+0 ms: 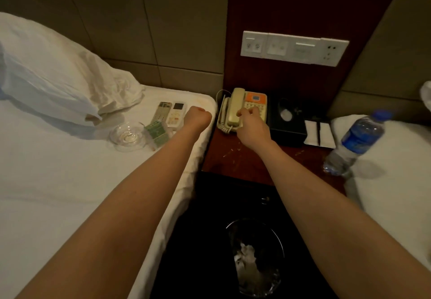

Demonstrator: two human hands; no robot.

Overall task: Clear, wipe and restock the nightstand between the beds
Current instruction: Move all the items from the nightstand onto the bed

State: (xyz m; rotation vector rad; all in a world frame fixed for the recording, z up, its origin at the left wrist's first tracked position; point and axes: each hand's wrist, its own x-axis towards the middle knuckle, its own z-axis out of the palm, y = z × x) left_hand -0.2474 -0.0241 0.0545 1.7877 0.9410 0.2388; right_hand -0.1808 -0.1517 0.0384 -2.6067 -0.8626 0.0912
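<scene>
Hands first: you're stretching both arms straight out. Your left hand [198,118] is sitting over the corner of the left bed [70,182], wrist bent down and fingers folded under out of sight, so I cannot tell whether it's holding anything. Your right hand [251,125] is reaching onto the nightstand [233,159], fingers curling round the cream handset [236,107] of the telephone [256,98].

That nightstand is standing between the two beds, and its dark reddish top is showing pale scratches or crumbs near the front. The telephone is sitting at the back left corner, a black box [286,124] just beside it on the right, and white folded papers [319,133] are lying beside that at the right edge.

Open wood is showing across the front of the top, under your right wrist. The left mattress is pressing up against the left edge. Two remotes [172,112], a green packet [157,132] and a glass ashtray [128,135] are lying on it near your left hand. A water bottle [356,140] is lying tilted on the right bed [396,182], close to the nightstand's right edge. A bin [256,259] is sitting on the floor in front.
</scene>
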